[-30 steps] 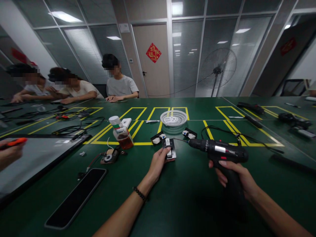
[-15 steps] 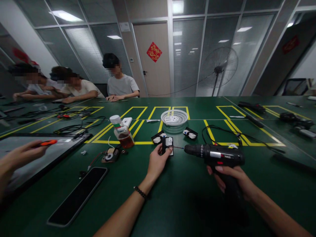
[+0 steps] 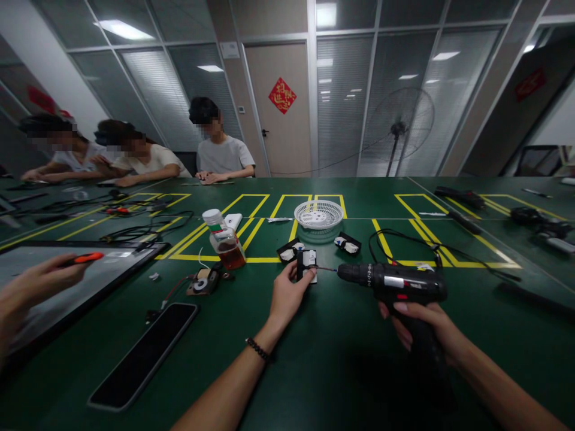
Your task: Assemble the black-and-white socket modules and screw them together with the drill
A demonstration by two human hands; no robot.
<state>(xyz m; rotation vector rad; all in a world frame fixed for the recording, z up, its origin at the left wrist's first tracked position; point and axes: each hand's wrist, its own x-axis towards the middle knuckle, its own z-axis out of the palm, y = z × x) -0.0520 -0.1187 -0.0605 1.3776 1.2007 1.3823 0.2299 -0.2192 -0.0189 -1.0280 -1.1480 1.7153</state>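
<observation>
My left hand [image 3: 290, 290] grips a small black piece with a white patch [image 3: 309, 258], its thumb pressed on the near part. My right hand [image 3: 422, 320] is wrapped round the handle of a black cordless drill [image 3: 406, 282], which points left. From the drill's chuck a thin bit [image 3: 327, 269] reaches to the piece by my left thumb; whether its tip touches the piece I cannot tell. Two similar black pieces with white material lie just beyond, one at the left [image 3: 290, 250] and one at the right [image 3: 347, 243].
A white plastic basket [image 3: 318, 215] stands behind the pieces. Left of my arm are a bottle of brown liquid [image 3: 228, 248], a small wired part [image 3: 204, 281] and a phone [image 3: 146, 356]. Another person's hand [image 3: 58, 272] holds an orange-tipped tool at far left. Cables [image 3: 462, 254] lie at right.
The view has shifted very slightly. Both hands, the drill and the held piece keep nearly the same positions relative to each other.
</observation>
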